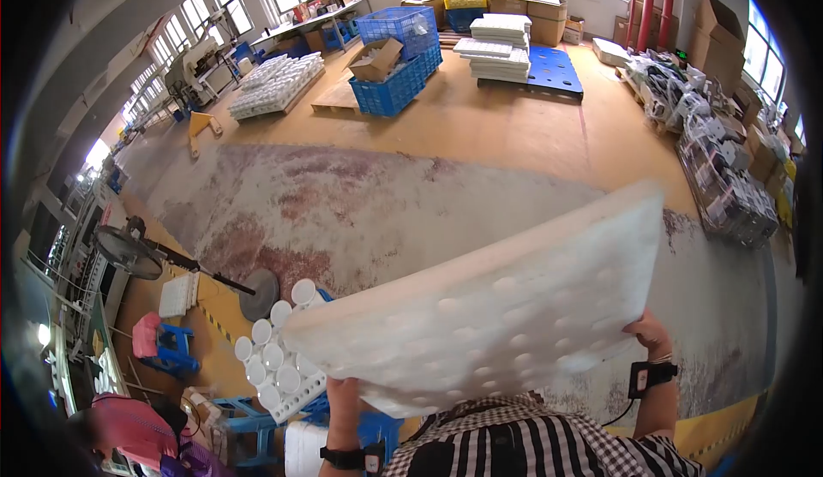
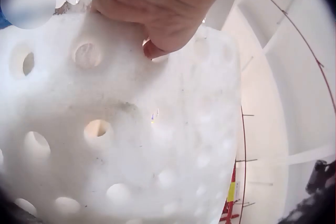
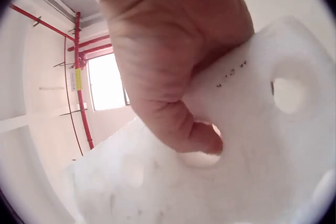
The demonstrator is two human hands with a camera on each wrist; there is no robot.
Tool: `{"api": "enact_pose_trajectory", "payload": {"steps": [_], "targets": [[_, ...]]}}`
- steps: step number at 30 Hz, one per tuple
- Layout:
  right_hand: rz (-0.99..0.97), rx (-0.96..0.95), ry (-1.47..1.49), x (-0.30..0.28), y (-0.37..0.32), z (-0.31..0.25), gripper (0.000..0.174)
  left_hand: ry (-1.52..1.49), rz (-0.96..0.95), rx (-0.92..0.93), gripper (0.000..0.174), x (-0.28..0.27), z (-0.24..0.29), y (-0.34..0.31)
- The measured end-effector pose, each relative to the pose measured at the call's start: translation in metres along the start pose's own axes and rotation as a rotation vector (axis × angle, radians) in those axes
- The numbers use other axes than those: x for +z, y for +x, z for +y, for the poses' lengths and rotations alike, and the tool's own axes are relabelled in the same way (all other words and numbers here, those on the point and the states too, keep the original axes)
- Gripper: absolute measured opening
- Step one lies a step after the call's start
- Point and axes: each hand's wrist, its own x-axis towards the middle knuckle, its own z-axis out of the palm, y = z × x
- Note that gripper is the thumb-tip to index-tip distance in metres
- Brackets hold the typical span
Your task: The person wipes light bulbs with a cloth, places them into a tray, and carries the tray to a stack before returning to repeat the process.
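A large white foam-like board [image 1: 497, 306] with rows of round holes is held up tilted in front of the person's body. The left hand [image 1: 345, 391] grips its lower left edge; in the left wrist view the left hand [image 2: 163, 8] has its thumb tip in a hole of the board [image 2: 126, 171]. At the right edge, the right hand [image 1: 650, 333] holds the board. The right wrist view shows the right hand [image 3: 173, 61] with its thumb hooked into a hole near the edge of the board [image 3: 262, 166]; its other fingers are hidden behind.
White round cups [image 1: 273, 357] stand on a holed tray at lower left, near a standing fan [image 1: 129, 250] and a blue stool [image 1: 174, 348]. Another person [image 1: 137, 430] is at bottom left. Farther back are blue crates [image 1: 394, 87], stacked white boards [image 1: 499, 57] and wrapped goods [image 1: 729, 177].
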Motion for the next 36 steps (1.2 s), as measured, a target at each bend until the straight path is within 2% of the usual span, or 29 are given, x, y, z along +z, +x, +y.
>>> {"api": "enact_pose_trajectory", "payload": {"steps": [2,4,6,7,8,10,11,12,14,15,17,18,20,21,22,23,24,26,28,30,32,34,36], "targets": [[0.013,-0.002,0.022,0.018,0.055,0.0,0.058,-0.079,0.113,0.121,0.035,0.008,-0.003,0.044],[0.055,0.043,0.015,0.022,0.115,0.016,0.056,-0.1,0.109,0.096,0.041,0.026,-0.001,0.1],[0.097,0.088,0.008,0.026,0.16,0.016,0.054,-0.078,0.191,0.094,0.045,0.05,0.002,0.159],[0.127,0.073,0.069,0.03,0.183,0.008,0.052,-0.088,0.167,0.174,0.048,0.065,0.001,0.194],[0.156,0.061,0.13,0.033,0.203,0.0,0.049,-0.09,0.152,0.178,0.048,0.081,0.008,0.231],[0.216,0.027,0.096,0.011,0.233,-0.006,0.049,0.047,0.02,0.159,0.046,0.116,0.021,0.294],[0.259,-0.018,0.073,0.011,0.257,-0.022,0.049,0.101,-0.051,0.088,0.048,0.135,0.025,0.324],[0.299,-0.148,0.038,0.009,0.268,-0.037,0.051,0.096,-0.056,0.095,0.048,0.159,0.029,0.355],[0.399,-0.034,0.159,-0.01,0.288,-0.053,0.052,0.145,-0.267,0.138,0.049,0.206,0.043,0.405],[0.417,-0.024,0.164,-0.023,0.293,-0.053,0.052,0.151,-0.284,0.129,0.049,0.226,0.054,0.43],[0.399,-0.056,0.014,-0.047,0.305,-0.049,0.039,0.168,-0.55,-0.074,0.054,0.264,0.071,0.475],[0.407,-0.052,0.015,-0.053,0.323,-0.053,0.039,0.171,-0.557,-0.078,0.054,0.283,0.066,0.499],[0.515,0.134,0.307,-0.064,0.36,-0.057,0.025,0.355,-0.629,-0.031,0.062,0.32,0.049,0.547],[0.52,0.133,0.31,-0.089,0.387,-0.031,0.025,0.358,-0.635,-0.029,0.062,0.337,0.044,0.57],[0.545,0.093,0.194,-0.137,0.42,0.02,0.026,0.398,-0.617,-0.02,0.062,0.357,0.041,0.59],[0.569,0.06,0.076,-0.134,0.45,0.003,0.028,0.439,-0.598,-0.016,0.063,0.376,0.036,0.608],[0.609,0.163,0.117,-0.138,0.481,-0.023,0.012,0.441,-0.602,-0.023,0.063,0.39,0.024,0.625],[0.466,-0.447,-0.723,-0.157,0.549,-0.035,0.015,0.287,-0.399,-0.088,0.056,0.407,0.004,0.657],[0.404,0.263,0.04,-0.156,0.638,-0.096,0.024,0.35,-0.279,-0.221,0.049,0.425,0.026,0.68],[0.332,0.316,0.085,-0.158,0.724,-0.122,0.032,0.324,-0.214,-0.188,0.045,0.441,0.049,0.707],[0.179,0.354,0.178,-0.125,0.793,-0.186,0.038,0.323,-0.144,-0.186,0.041,0.438,0.068,0.724],[-0.056,0.286,0.201,-0.1,0.861,-0.234,0.049,0.335,-0.01,-0.11,0.038,0.443,0.08,0.753],[-0.134,0.257,0.181,-0.089,0.938,-0.228,0.054,0.272,0.066,-0.135,0.036,0.436,0.061,0.788]]}}
